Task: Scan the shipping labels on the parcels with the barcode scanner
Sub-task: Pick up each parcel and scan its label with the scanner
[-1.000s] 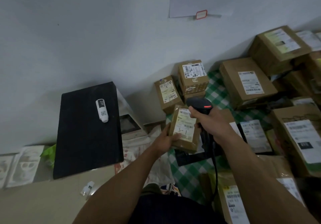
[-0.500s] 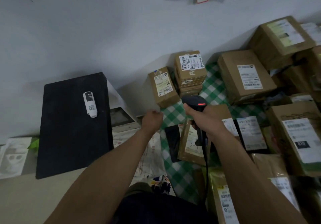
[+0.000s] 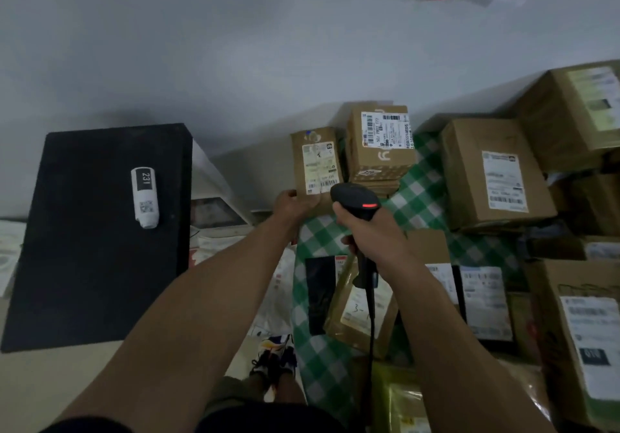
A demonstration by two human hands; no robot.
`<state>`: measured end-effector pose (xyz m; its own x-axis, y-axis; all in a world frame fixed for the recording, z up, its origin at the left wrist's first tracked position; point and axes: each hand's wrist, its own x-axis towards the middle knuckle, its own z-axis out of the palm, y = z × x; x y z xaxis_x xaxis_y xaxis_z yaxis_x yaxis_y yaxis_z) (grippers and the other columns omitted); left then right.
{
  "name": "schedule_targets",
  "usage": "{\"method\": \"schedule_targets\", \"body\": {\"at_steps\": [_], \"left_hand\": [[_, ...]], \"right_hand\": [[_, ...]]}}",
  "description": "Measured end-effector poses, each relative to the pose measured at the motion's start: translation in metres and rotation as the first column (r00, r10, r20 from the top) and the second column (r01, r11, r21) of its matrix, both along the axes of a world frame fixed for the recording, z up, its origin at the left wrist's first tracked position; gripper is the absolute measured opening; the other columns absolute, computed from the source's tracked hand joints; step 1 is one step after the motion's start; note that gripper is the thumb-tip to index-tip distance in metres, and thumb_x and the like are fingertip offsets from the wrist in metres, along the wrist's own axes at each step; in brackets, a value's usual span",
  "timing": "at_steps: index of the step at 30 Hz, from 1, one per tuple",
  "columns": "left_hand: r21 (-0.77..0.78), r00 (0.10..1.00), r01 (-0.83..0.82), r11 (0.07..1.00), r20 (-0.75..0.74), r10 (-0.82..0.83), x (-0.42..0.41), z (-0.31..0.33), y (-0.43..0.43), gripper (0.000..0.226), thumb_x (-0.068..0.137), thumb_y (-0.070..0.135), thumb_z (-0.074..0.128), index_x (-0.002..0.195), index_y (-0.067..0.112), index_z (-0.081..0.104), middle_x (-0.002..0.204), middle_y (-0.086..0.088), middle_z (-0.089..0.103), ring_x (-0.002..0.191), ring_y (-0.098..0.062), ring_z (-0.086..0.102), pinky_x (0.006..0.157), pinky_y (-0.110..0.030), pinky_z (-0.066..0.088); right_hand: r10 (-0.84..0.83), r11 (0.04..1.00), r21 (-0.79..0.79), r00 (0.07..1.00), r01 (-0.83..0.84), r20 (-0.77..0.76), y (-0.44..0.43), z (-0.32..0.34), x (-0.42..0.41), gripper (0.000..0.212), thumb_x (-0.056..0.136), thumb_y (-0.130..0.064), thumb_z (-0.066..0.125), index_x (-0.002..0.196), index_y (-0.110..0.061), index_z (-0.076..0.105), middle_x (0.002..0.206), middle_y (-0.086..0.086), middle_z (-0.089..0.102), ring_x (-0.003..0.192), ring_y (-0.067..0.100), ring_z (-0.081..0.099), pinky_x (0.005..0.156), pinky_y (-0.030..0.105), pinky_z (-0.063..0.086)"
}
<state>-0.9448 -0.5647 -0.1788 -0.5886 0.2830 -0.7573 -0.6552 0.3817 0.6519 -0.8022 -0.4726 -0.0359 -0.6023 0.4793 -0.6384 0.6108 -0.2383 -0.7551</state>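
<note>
A second ago the left grip (image 3: 293, 202) held the parcel (image 3: 362, 318) marked 3-1 up to the scanner (image 3: 355, 196). That parcel now lies below the scanner, so it is probably done. The left grip now pinches the lower end of the next box (image 3: 315, 160), just left of the scanner's head, its label (image 3: 318, 167) showing. The right grip (image 3: 372, 231) is wrapped round the scanner's handle.

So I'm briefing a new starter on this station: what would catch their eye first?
The black barcode scanner, red light glowing, sits in the right hand at centre. Just left, the left hand holds the lower edge of a small brown parcel by the wall. Labelled boxes crowd the green checked cloth on the right.
</note>
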Motion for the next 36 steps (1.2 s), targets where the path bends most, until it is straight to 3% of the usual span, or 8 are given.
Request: {"method": "schedule_targets", "body": {"at_steps": [3, 10, 15, 20, 23, 26, 30, 36], "left_hand": [[0.009, 0.998, -0.052, 0.999, -0.034, 0.053, 0.018, -0.001, -0.008, 0.068, 0.080, 0.007, 0.088, 0.134, 0.005, 0.046, 0.121, -0.009, 0.063, 0.094, -0.016, 0.067, 0.067, -0.024, 0.058], [0.063, 0.993, 0.028, 0.998, -0.118, -0.020, 0.046, -0.004, -0.026, 0.091, 0.077, -0.005, 0.085, 0.148, 0.011, 0.031, 0.134, -0.007, 0.059, 0.114, -0.017, 0.062, 0.083, -0.023, 0.056], [0.104, 0.983, 0.069, 0.992, -0.175, -0.050, 0.054, -0.002, -0.047, 0.080, 0.077, -0.005, 0.086, 0.145, 0.006, 0.045, 0.125, -0.004, 0.067, 0.094, 0.002, 0.071, 0.075, -0.017, 0.057], [0.113, 0.975, -0.015, 0.993, -0.218, 0.039, 0.049, 0.029, -0.057, 0.099, 0.056, 0.037, 0.103, 0.141, 0.020, 0.056, 0.124, -0.001, 0.073, 0.111, -0.019, 0.071, 0.091, -0.040, 0.062], [0.104, 0.950, -0.010, 0.995, -0.309, 0.042, 0.035, 0.057, -0.063, 0.078, 0.069, 0.025, 0.097, 0.134, 0.029, 0.054, 0.114, 0.010, 0.068, 0.103, -0.009, 0.069, 0.081, -0.026, 0.061], [0.094, 0.931, -0.030, 0.995, -0.360, 0.062, 0.028, 0.077, -0.069, 0.087, 0.072, 0.021, 0.094, 0.146, 0.023, 0.049, 0.122, 0.003, 0.062, 0.104, -0.013, 0.064, 0.084, -0.028, 0.059], [0.065, 0.908, -0.064, 0.996, -0.410, 0.085, 0.024, 0.089, -0.068, 0.089, 0.072, 0.012, 0.093, 0.148, 0.014, 0.048, 0.124, 0.000, 0.057, 0.102, -0.012, 0.058, 0.059, -0.007, 0.049], [0.051, 0.898, -0.116, 0.992, -0.421, 0.127, 0.033, 0.091, -0.078, 0.091, 0.069, 0.012, 0.096, 0.147, 0.012, 0.049, 0.125, -0.002, 0.060, 0.103, -0.015, 0.060, 0.076, -0.017, 0.050]], "right_hand": [[0.011, 1.000, -0.029, 1.000, -0.011, -0.001, 0.003, -0.009, -0.003, 0.027, 0.096, -0.041, 0.073, 0.121, -0.034, 0.065, 0.104, -0.007, 0.071, 0.070, 0.011, 0.069, 0.067, 0.028, 0.054], [-0.031, 0.999, -0.009, 0.999, 0.031, 0.008, 0.014, -0.015, 0.002, 0.032, 0.096, -0.042, 0.073, 0.125, -0.030, 0.067, 0.104, -0.006, 0.074, 0.066, 0.005, 0.068, 0.059, 0.021, 0.052], [0.006, 1.000, 0.020, 1.000, -0.006, -0.007, 0.007, -0.005, 0.007, 0.027, 0.097, -0.041, 0.072, 0.122, -0.032, 0.067, 0.104, -0.001, 0.075, 0.059, 0.003, 0.067, 0.060, 0.023, 0.053], [0.040, 0.996, 0.085, 0.998, -0.037, -0.039, -0.001, 0.015, 0.013, 0.009, 0.096, -0.040, 0.073, 0.104, -0.040, 0.067, 0.088, -0.007, 0.074, 0.059, 0.001, 0.068, 0.065, 0.028, 0.054], [0.091, 0.990, 0.110, 0.996, -0.088, -0.023, -0.010, 0.026, 0.014, 0.009, 0.095, -0.042, 0.074, 0.096, -0.034, 0.070, 0.090, -0.002, 0.079, 0.072, 0.011, 0.069, 0.072, 0.035, 0.056], [0.168, 0.980, 0.116, 0.986, -0.165, -0.017, -0.022, 0.038, 0.017, 0.009, 0.096, -0.040, 0.073, 0.094, -0.033, 0.069, 0.090, 0.003, 0.078, 0.073, 0.015, 0.068, 0.073, 0.036, 0.056], [0.227, 0.968, 0.118, 0.973, -0.220, -0.051, -0.030, 0.050, 0.019, 0.009, 0.096, -0.041, 0.073, 0.103, -0.037, 0.067, 0.086, -0.001, 0.077, 0.073, 0.010, 0.071, 0.072, 0.033, 0.060], [0.206, 0.976, 0.077, 0.977, -0.202, -0.055, -0.038, 0.058, 0.033, 0.014, 0.097, -0.038, 0.072, 0.107, -0.029, 0.069, 0.091, 0.008, 0.077, 0.070, 0.013, 0.066, 0.061, 0.026, 0.055]]}}
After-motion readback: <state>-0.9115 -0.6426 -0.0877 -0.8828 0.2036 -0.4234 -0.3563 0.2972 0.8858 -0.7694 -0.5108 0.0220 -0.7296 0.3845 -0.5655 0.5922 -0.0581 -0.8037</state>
